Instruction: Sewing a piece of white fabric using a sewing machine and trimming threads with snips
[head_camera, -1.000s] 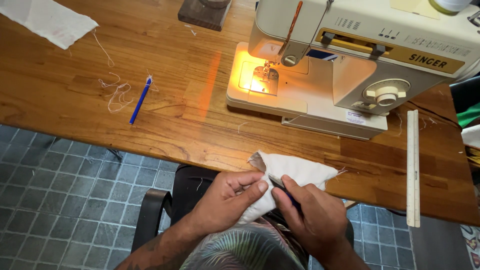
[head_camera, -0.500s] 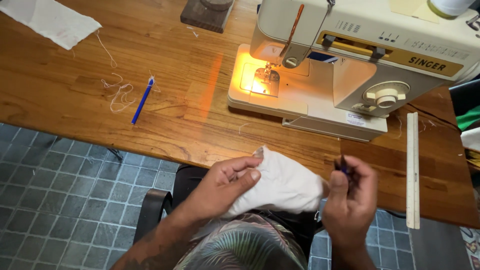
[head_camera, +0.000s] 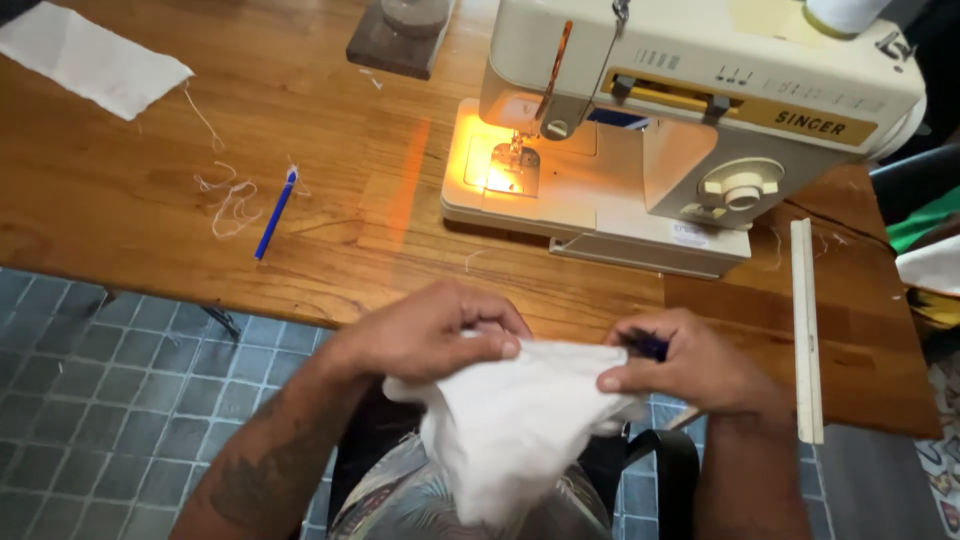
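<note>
At far left a white strip (head_camera: 95, 68) lies on the wooden surface (head_camera: 130, 200), with loose threads (head_camera: 228, 200) and a blue pen (head_camera: 275, 213) just right of them. Below the surface's edge, over your lap, your left hand (head_camera: 425, 335) pinches the top left edge of the white cloth (head_camera: 505, 420), thumb pressed on it. Your right hand (head_camera: 690, 365) grips the cloth's right edge with its thumb and also closes around a small dark tool (head_camera: 645, 345); what kind, you cannot tell. The cloth hangs between both hands. Beyond them the cream sewing machine (head_camera: 690, 130) stands with its lamp lit. A white ruler (head_camera: 805, 330) lies at right.
</note>
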